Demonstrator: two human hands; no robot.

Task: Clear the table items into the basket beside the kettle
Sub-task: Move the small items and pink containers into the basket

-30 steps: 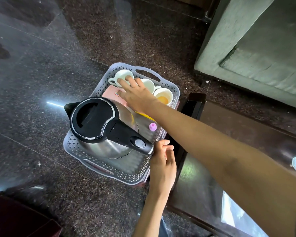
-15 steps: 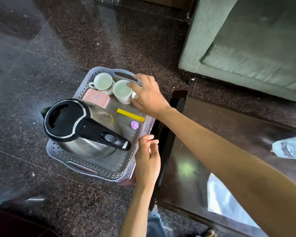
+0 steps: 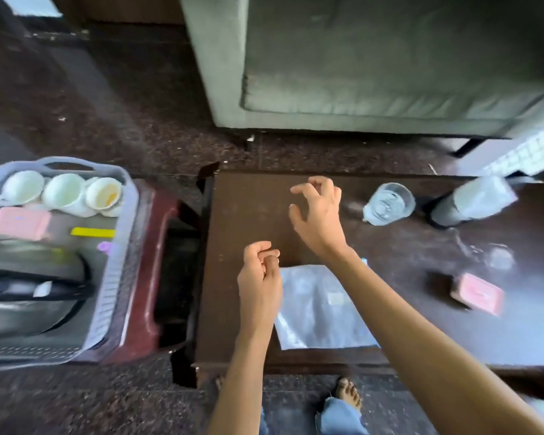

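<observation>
From the head view, both hands hung over the table (image 3: 242,215) and neither held anything. The right hand (image 3: 319,221) was the forward one, fingers (image 3: 305,189) spread and curled into a loose claw, thumb apart from them. The left hand (image 3: 259,284) sat nearer the front edge, fingers folded loosely against the thumb and pinching nothing.

The step in hand looked like a reach for the next item, most likely the glass (image 3: 388,204) near the table's back edge, just right of the right hand. It seemed to hold water, so a grip round the wall rather than the rim, and an upright carry, would serve best — any tilt would wet the table. It was clear and short, somewhat blurred.

Further right at the back edge stood a dark bottle (image 3: 471,202), also blurred. A pink box (image 3: 478,293) lay toward the right edge, and a flat clear bag (image 3: 314,306) lay at the front edge, partly under the right forearm.

The basket (image 3: 120,246) sat off the table's left edge on a red stool (image 3: 153,262), well apart from the glass — a long carry. The kettle (image 3: 29,277) filled its near half; cups (image 3: 63,193) lined its far wall.
</observation>
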